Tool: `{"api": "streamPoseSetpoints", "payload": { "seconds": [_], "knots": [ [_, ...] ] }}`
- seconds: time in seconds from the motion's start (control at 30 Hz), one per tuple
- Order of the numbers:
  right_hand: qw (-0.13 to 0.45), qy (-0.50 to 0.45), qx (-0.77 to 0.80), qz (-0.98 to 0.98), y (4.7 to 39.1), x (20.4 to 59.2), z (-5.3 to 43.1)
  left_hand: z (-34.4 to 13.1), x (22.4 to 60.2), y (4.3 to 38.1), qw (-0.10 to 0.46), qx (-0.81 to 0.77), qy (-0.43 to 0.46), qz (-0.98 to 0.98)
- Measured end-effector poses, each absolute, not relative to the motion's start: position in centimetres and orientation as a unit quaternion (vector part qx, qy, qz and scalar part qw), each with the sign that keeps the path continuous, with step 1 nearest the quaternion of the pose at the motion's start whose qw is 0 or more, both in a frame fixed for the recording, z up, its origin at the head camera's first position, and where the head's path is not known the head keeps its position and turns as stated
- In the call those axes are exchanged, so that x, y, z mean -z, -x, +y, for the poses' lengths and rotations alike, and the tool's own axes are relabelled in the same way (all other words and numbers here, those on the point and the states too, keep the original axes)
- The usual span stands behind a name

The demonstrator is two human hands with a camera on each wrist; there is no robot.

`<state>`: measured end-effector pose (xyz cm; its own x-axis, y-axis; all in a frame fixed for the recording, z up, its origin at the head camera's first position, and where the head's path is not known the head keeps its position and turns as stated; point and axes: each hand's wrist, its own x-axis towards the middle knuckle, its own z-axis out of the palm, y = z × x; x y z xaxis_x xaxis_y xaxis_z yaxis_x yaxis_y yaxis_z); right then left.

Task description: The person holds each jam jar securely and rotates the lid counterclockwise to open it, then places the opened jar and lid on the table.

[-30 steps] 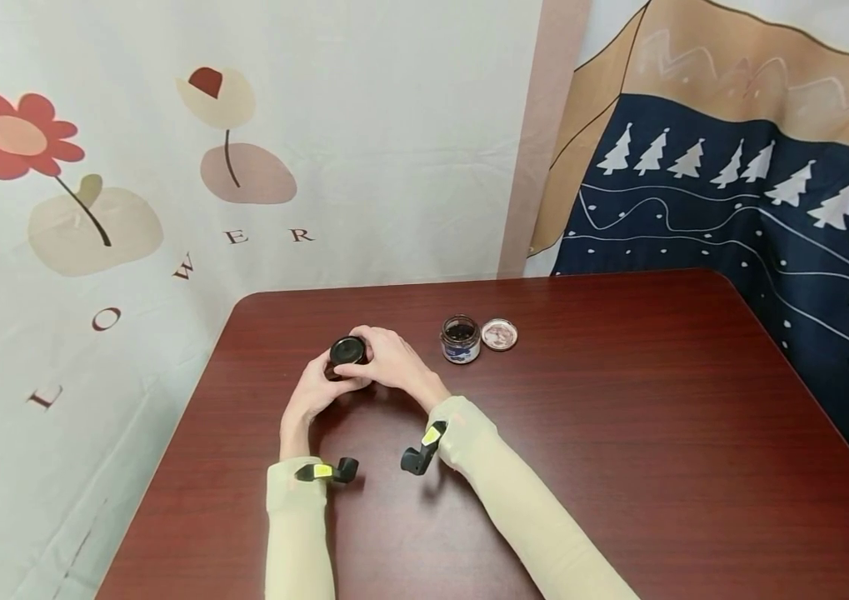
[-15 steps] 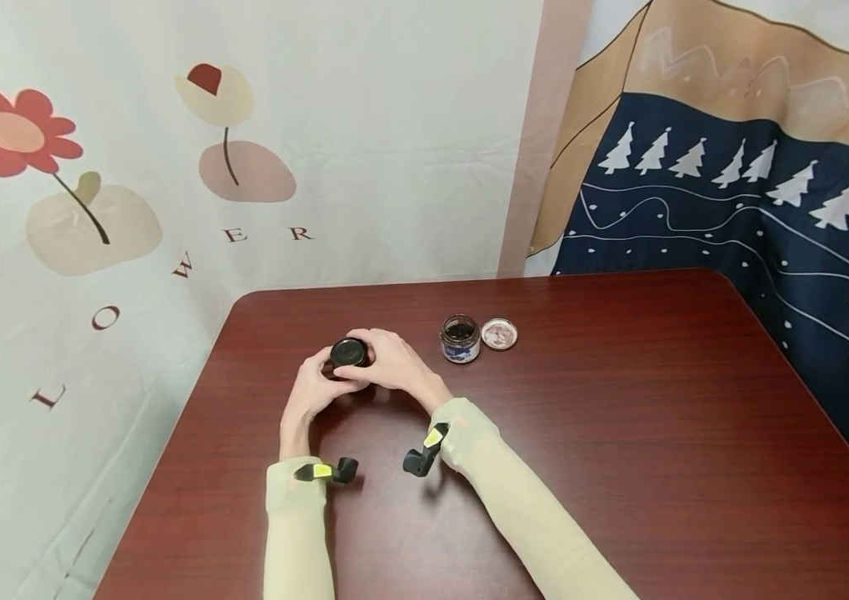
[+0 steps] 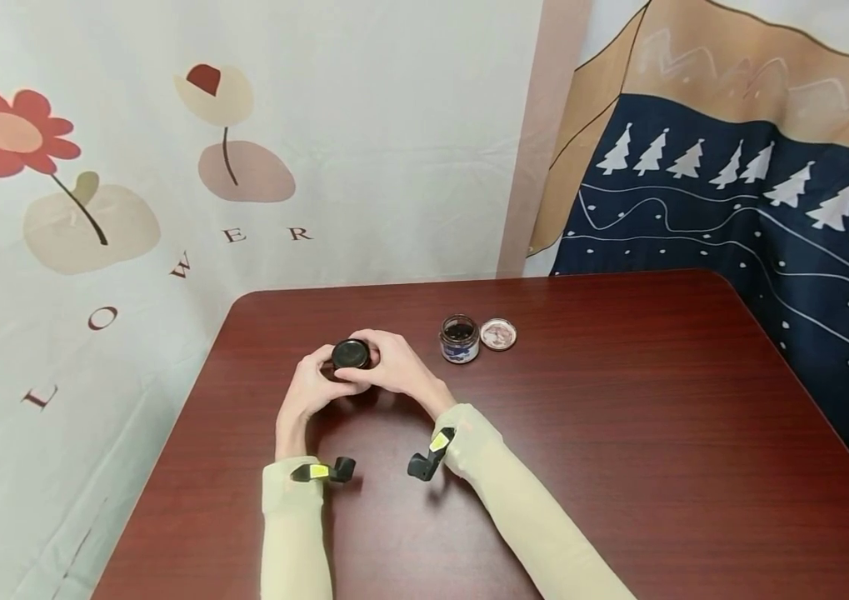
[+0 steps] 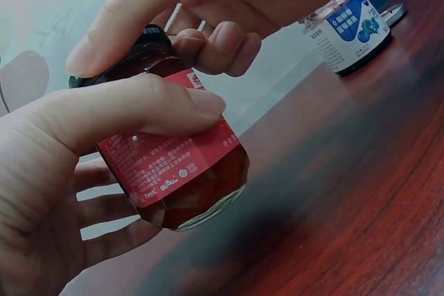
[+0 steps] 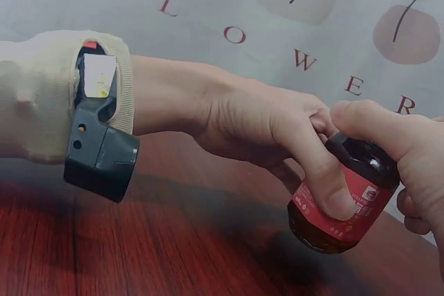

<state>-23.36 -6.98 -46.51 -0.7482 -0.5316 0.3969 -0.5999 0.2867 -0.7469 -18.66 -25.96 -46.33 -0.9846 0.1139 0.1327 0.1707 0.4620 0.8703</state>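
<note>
A small glass jar (image 4: 198,202) with a red label, dark contents and a black lid (image 3: 351,353) is held close over the left part of the table. My left hand (image 3: 312,390) grips the jar's body, its thumb across the red label in both wrist views. From the other side my right hand (image 3: 397,365) grips the lid, thumb and fingers at opposite edges of it. The right wrist view shows the jar (image 5: 333,223) tilted between both hands. My fingers hide part of the lid's rim.
A second jar (image 3: 460,340), uncapped, with a blue and white label and dark contents, stands right of my hands. Its loose lid (image 3: 498,334) lies beside it. The reddish-brown table (image 3: 619,417) meets hanging printed cloths (image 3: 409,167) behind.
The held jar and both hands have shifted very slightly toward me and to the right, and my right wrist has turned a little. The grips stay the same; the uncapped jar stays put.
</note>
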Motion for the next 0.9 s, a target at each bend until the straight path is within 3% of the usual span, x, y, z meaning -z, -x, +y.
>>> {"api": "streamPoseSetpoints", "payload": {
  "seconds": [0.37,0.9],
  "knots": [
    [0.073,-0.347,-0.511,-0.783,22.8,46.6,-6.6,-24.9,43.7,17.6,0.012,0.539,0.121,-0.833],
    [0.119,-0.342,-0.531,-0.766,21.8,45.5,-5.9,-24.4,43.4,17.9,0.042,0.572,0.203,-0.794]
  ]
}}
